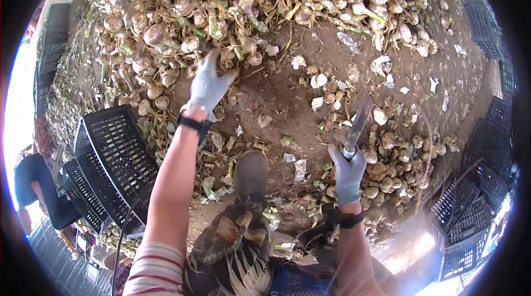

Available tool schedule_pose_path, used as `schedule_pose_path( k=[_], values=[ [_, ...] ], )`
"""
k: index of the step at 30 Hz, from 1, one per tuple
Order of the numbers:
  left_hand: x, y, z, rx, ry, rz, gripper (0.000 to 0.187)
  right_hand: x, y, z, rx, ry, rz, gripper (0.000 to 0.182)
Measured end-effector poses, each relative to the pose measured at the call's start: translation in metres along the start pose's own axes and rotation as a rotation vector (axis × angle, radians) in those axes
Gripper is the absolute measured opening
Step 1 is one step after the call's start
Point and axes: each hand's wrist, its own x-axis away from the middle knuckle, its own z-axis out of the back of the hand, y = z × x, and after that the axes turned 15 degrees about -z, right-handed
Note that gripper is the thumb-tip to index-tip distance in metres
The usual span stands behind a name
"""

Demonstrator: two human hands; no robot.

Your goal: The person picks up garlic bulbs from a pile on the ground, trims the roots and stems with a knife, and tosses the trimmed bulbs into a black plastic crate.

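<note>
My left hand (210, 86), in a pale grey glove, reaches to the near edge of a big heap of garlic bulbs (157, 36) with dry stalks. Its thumb is spread away from the fingers, and the fingertips, a little blurred, are among the bulbs; I see nothing held. My right hand (348, 169), gloved too, is closed round the handle of a knife (362, 116), whose blade points up and away from me. Just right of that hand lies a smaller pile of garlic bulbs with short-cut stems (387, 169).
Black plastic crates (119, 158) are stacked at left, and more crates (470, 202) stand at right. Another person's leg (41, 191) shows at far left. My boot (251, 174) rests on the soil between the piles, where loose garlic skins (318, 81) are scattered.
</note>
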Motion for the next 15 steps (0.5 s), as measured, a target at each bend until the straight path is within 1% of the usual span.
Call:
schedule_pose_path(
  k=[1,2,4,5,6,7,8,9,10,11,12,13,14,15],
  values=[
    [-0.008,0.037,0.013,-0.040,-0.074,0.130,0.060,-0.001,-0.001,0.000,-0.003,0.001,0.002,0.027],
    [-0.012,0.037,0.014,-0.041,-0.074,0.128,0.060,-0.001,-0.001,0.000,0.055,0.023,0.009,0.026],
    [-0.020,0.035,0.015,0.451,-0.333,0.125,0.063,0.002,-0.001,-0.002,0.113,0.043,0.014,0.025],
    [-0.015,0.045,0.015,0.183,-0.459,0.046,0.060,0.005,-0.003,-0.003,0.129,0.054,0.002,0.024],
    [0.010,0.042,0.000,-0.025,-0.407,-0.208,0.055,0.006,-0.005,-0.005,0.143,0.066,-0.008,0.024],
    [0.027,0.041,-0.003,0.070,-0.422,-0.187,0.051,0.007,-0.003,-0.006,0.142,0.069,-0.008,0.024],
    [0.040,0.042,-0.003,0.168,-0.438,-0.167,0.047,0.008,0.000,-0.007,0.066,0.057,-0.002,0.025],
    [0.051,0.042,0.000,0.279,-0.366,-0.066,0.042,0.008,0.003,-0.006,-0.008,0.047,0.003,0.025],
    [0.060,0.041,0.004,0.391,-0.295,0.042,0.036,0.010,0.006,-0.004,-0.001,0.051,-0.002,0.025],
    [0.062,0.040,0.006,0.365,-0.104,-0.038,0.024,0.011,0.007,-0.002,0.025,0.058,-0.003,0.025],
    [0.061,0.040,0.010,0.242,0.027,-0.095,0.027,0.011,0.007,-0.001,0.048,0.062,0.001,0.025],
    [0.051,0.046,0.017,0.170,0.049,-0.127,0.031,0.011,0.007,-0.002,0.052,0.055,0.004,0.025],
    [0.035,0.052,0.020,0.094,0.073,-0.160,0.036,0.011,0.007,-0.002,0.140,0.074,0.007,0.025],
    [0.036,0.049,0.024,0.088,0.081,-0.156,0.036,0.011,0.007,-0.003,0.227,0.093,0.010,0.025]
  ],
)
